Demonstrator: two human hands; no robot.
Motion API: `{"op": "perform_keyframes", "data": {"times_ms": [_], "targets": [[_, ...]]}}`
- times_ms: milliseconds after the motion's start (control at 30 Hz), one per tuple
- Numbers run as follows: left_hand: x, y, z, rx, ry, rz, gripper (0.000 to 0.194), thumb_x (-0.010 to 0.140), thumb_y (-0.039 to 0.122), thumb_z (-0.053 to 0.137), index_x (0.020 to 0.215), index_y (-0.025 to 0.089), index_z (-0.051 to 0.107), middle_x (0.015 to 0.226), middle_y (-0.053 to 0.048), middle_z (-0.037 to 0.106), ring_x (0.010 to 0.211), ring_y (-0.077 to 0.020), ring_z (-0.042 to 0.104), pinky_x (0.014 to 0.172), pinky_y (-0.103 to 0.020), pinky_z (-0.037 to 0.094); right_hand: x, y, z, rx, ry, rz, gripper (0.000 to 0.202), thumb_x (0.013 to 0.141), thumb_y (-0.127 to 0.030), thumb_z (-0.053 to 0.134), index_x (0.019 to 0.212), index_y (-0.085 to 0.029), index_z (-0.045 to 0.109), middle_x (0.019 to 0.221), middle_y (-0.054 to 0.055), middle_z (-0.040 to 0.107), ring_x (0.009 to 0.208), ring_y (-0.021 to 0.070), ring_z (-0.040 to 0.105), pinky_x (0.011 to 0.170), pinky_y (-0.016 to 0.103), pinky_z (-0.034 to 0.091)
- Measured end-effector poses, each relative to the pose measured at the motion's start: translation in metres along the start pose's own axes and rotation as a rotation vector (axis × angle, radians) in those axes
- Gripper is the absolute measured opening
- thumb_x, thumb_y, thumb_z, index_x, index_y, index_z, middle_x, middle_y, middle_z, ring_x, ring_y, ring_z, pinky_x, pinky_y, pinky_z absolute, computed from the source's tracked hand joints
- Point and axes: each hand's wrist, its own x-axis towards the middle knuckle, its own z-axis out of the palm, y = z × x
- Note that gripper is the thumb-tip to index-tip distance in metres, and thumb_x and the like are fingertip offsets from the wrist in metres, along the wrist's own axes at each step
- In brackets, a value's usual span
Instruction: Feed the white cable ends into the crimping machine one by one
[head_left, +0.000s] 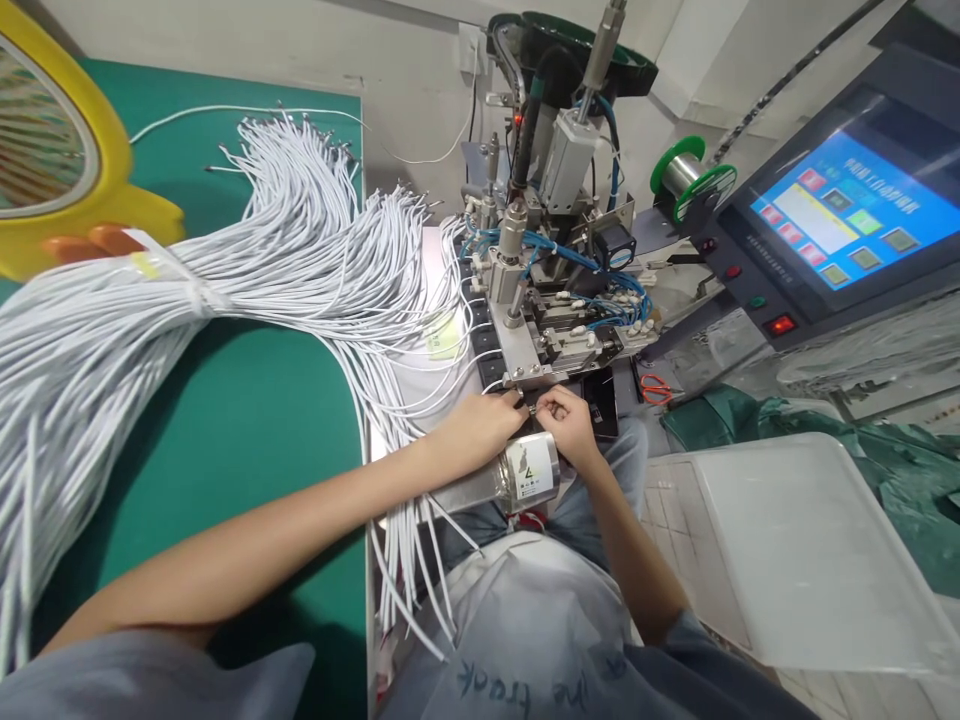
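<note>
your right hand (568,425) pinches a tiny piece (533,409), too small to make out, just beside the machine (517,335); your left hand (480,430) hides its fingertips, so i cannot tell its grip.

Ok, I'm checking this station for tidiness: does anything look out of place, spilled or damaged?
Several white cables dangle past the edge of the green table, looking untidy because most of the bundle lies on it. No spill or damage is evident.

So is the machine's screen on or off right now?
On: the screen glows blue with coloured buttons showing, and a red light is lit on its housing.
</note>
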Motion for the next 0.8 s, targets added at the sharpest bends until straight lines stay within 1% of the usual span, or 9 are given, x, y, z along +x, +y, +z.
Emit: {"op": "perform_keyframes", "data": {"times_ms": [100,200,233,300,367,433,533,633,800], "targets": [[-0.001,0.002,-0.002,0.008,-0.006,-0.011,0.030,0.081,0.007,0.041,0.101,0.013,0.061,0.085,-0.009,0.058,0.066,-0.0184,0.060,0.056,-0.029,0.044,-0.001,0.002,0.000,0.073,-0.011,0.122,0.008,0.070,-0.021,0.047,0.066,-0.018,0.053,0.061,-0.001,0.049,0.056,0.0115,0.045,0.052,0.023,0.033],[-0.002,0.003,-0.003,0.012,0.002,-0.011,0.033,0.083,0.007,0.038,0.106,0.013,0.061,0.085,-0.009,0.056,0.066,-0.0180,0.060,0.055,-0.028,0.044,-0.001,0.006,0.001,0.182,0.047,0.242,0.018,0.076,-0.034,0.046,0.074,-0.018,0.054,0.064,-0.001,0.051,0.055,0.0116,0.046,0.050,0.023,0.033],[-0.003,0.004,-0.003,0.014,0.003,-0.012,0.033,0.084,0.008,0.038,0.107,0.013,0.061,0.086,-0.009,0.056,0.066,-0.0178,0.059,0.055,-0.028,0.043,-0.001,0.006,0.002,0.227,0.038,0.279,0.022,0.077,-0.039,0.045,0.075,-0.018,0.054,0.064,0.000,0.051,0.054,0.0115,0.046,0.048,0.023,0.032],[-0.003,0.004,-0.003,0.019,-0.004,-0.021,0.033,0.085,0.008,0.037,0.108,0.013,0.060,0.087,-0.010,0.055,0.066,-0.0173,0.059,0.056,-0.028,0.043,0.000,0.007,0.004,0.314,-0.050,0.324,0.028,0.076,-0.046,0.047,0.071,-0.019,0.051,0.060,-0.001,0.048,0.051,0.0109,0.044,0.045,0.023,0.030],[-0.004,0.005,-0.005,0.023,-0.017,-0.025,0.034,0.085,0.008,0.037,0.109,0.012,0.060,0.087,-0.010,0.054,0.067,-0.0169,0.059,0.057,-0.028,0.043,0.001,0.005,0.006,0.368,-0.142,0.332,0.032,0.073,-0.050,0.050,0.067,-0.020,0.046,0.055,-0.003,0.043,0.047,0.0097,0.039,0.044,0.022,0.027],[-0.004,0.006,-0.009,0.027,-0.039,-0.026,0.033,0.084,0.006,0.038,0.106,0.012,0.061,0.087,-0.010,0.055,0.067,-0.0170,0.060,0.057,-0.028,0.043,0.001,0.004,0.009,0.391,-0.181,0.327,0.036,0.072,-0.054,0.051,0.065,-0.020,0.041,0.051,-0.006,0.035,0.044,0.0084,0.032,0.044,0.022,0.025],[-0.004,0.008,-0.018,0.043,-0.097,-0.072,0.027,0.080,0.004,0.040,0.088,0.011,0.065,0.079,-0.010,0.059,0.067,-0.0200,0.061,0.056,-0.029,0.042,0.002,0.002,0.011,0.393,-0.199,0.332,0.040,0.072,-0.059,0.048,0.064,-0.021,0.037,0.050,-0.007,0.027,0.043,0.0077,0.025,0.043,0.022,0.022],[-0.005,0.010,-0.025,0.068,-0.148,-0.150,0.024,0.077,0.002,0.041,0.073,0.010,0.063,0.070,-0.011,0.060,0.067,-0.0235,0.062,0.053,-0.030,0.041,0.003,0.005,0.009,0.358,-0.201,0.333,0.038,0.073,-0.056,0.050,0.063,-0.021,0.037,0.050,-0.006,0.029,0.044,0.0084,0.027,0.043,0.022,0.022],[-0.008,0.011,-0.025,0.086,-0.155,-0.160,0.021,0.075,0.002,0.043,0.069,0.010,0.062,0.070,-0.011,0.061,0.067,-0.0212,0.062,0.052,-0.027,0.039,0.003,0.010,-0.002,0.253,-0.114,0.328,0.033,0.079,-0.049,0.045,0.063,-0.021,0.039,0.052,-0.005,0.034,0.049,0.0103,0.032,0.045,0.022,0.025]]}}
